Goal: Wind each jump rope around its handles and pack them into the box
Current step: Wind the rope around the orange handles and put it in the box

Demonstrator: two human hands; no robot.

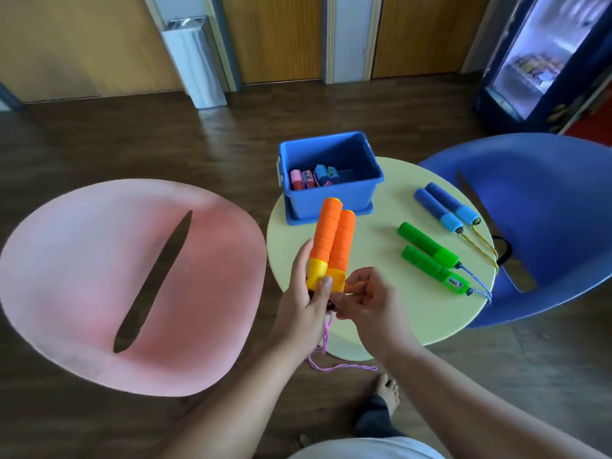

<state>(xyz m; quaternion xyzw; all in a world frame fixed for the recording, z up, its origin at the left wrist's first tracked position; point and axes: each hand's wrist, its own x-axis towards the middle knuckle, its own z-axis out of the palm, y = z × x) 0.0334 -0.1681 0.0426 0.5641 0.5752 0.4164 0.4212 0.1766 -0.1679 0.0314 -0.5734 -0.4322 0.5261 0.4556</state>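
Orange rope (332, 240) raised; green rope (427, 245), blue rope (437, 210) near box (331, 200).

Left hand (303, 293) wrapped round paired orange handles (332, 236) at their lower ends, thumb laid across the front. Right hand (367, 299) just right of that grip, fingers curled, tips pinching pink cord (326, 336) directly below it. Both forearms raised, converging.

Box (331, 197) on table (390, 207) at 11 o'clock, wound ropes (313, 178) inside. Far handle pair (445, 207) on table at 2 o'clock, near handle pair (430, 260) at 3. Held handle pair (331, 240) over table edge at 9; left hand (301, 303) round it, right hand (367, 299) pinching cord (326, 329) at 7; cord hangs to floor (231, 154) at 6. Left chair (99, 260) beyond 9, right chair (546, 210) beyond 3.
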